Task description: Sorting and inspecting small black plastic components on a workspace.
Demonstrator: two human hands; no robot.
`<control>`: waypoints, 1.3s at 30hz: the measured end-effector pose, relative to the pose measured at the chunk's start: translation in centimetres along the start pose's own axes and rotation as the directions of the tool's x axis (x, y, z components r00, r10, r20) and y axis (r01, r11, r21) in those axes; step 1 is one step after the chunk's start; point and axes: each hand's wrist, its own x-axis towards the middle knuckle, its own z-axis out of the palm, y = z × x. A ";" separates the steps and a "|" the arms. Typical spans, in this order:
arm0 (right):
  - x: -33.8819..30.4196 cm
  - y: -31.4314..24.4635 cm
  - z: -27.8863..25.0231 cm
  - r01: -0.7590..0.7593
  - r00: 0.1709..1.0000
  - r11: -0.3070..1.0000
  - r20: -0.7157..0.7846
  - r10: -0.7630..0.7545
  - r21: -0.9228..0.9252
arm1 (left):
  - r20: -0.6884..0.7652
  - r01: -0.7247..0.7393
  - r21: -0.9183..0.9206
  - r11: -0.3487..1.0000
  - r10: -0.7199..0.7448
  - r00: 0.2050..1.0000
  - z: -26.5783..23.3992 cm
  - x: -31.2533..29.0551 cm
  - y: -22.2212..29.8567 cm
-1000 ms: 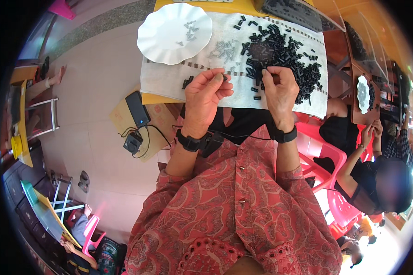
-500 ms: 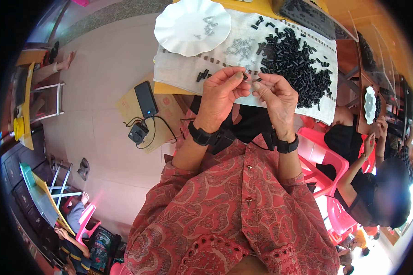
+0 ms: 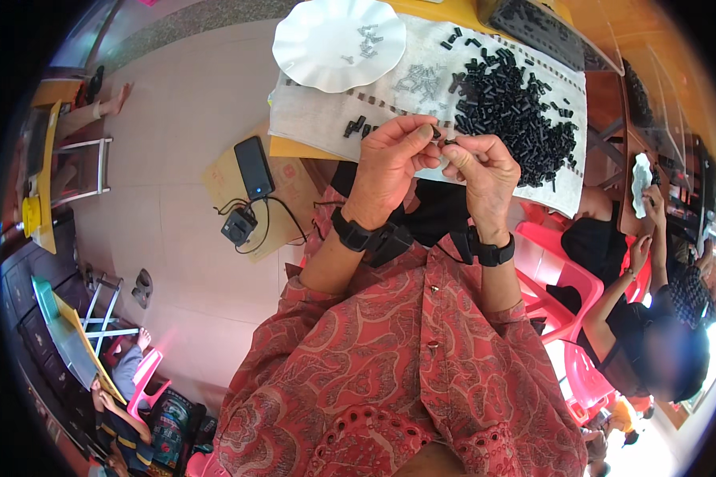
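Over the near edge of a white cloth (image 3: 306, 123), my two hands meet almost tip to tip. My left hand (image 3: 386, 171) pinches a small black plastic part (image 3: 436, 133) between thumb and forefinger. My right hand (image 3: 485, 171) is also closed in a pinch, on a tiny dark piece (image 3: 450, 142) right beside it; its exact kind is too small to make out. Beyond my right hand spreads a heap of short black plastic parts (image 3: 517, 107). Small clear pieces (image 3: 420, 82) lie left of the heap. Several black parts (image 3: 358, 127) sit apart, near my left hand.
A scalloped white plate (image 3: 314, 48) with some clear pieces stands at the far left of the cloth. A clear-sided box (image 3: 537, 36) is at the far right. On floor cardboard lie a black phone-like device (image 3: 253, 168), a small black device (image 3: 237, 228) and cables. Another person (image 3: 644, 334) works at right.
The pinched fingers of both hands have drawn slightly closer together, and the view has shifted a little. At right, the other person's hand has moved onto the white dish there.
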 end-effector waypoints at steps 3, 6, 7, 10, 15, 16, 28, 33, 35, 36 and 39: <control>0.0 0.4 0.3 0.094 0.996 0.995 0.010 -0.094 0.039 | -0.001 0.004 0.005 1.000 -0.004 1.000 0.3 -0.1 0.0; -0.2 0.3 0.3 0.124 0.992 0.992 0.007 -0.124 -0.022 | 0.002 0.010 0.005 1.000 -0.010 1.000 0.4 -0.2 -0.1; -0.2 0.2 0.4 0.123 0.992 0.992 0.007 -0.123 -0.022 | 0.005 0.011 0.004 1.000 -0.011 1.000 0.4 -0.2 -0.1; -0.2 -0.2 0.7 0.165 0.985 0.986 0.051 -0.167 0.034 | 0.006 0.003 -0.012 1.000 -0.003 1.000 0.3 -0.1 -0.2; -0.1 0.0 0.6 0.194 0.979 0.981 0.063 -0.192 -0.022 | 0.012 -0.007 -0.014 1.000 0.007 1.000 0.3 -0.1 -0.2; -0.1 0.0 0.6 0.194 0.979 0.981 0.062 -0.193 -0.022 | 0.018 -0.010 -0.016 1.000 0.010 1.000 0.3 -0.1 -0.2; -0.2 -0.2 1.0 0.140 0.989 0.990 0.036 -0.140 0.006 | 0.082 -0.037 -0.013 0.999 0.038 0.996 0.7 -0.3 0.0; -0.2 0.0 1.0 0.154 0.986 0.988 0.053 -0.155 0.019 | 0.083 -0.039 -0.036 0.999 0.042 0.996 0.4 -0.1 -0.4; -0.2 0.1 1.0 0.160 0.986 0.987 0.053 -0.160 0.012 | 0.092 -0.042 -0.051 0.998 0.046 0.995 0.3 0.0 -0.5; -0.2 0.1 0.9 0.165 0.985 0.986 0.052 -0.165 0.006 | 0.083 -0.039 -0.065 0.997 0.045 0.996 0.4 0.0 -0.5; -0.2 0.0 1.2 0.165 0.986 0.986 0.034 -0.166 0.014 | 0.079 -0.040 -0.080 0.996 0.047 0.996 0.1 0.1 -0.7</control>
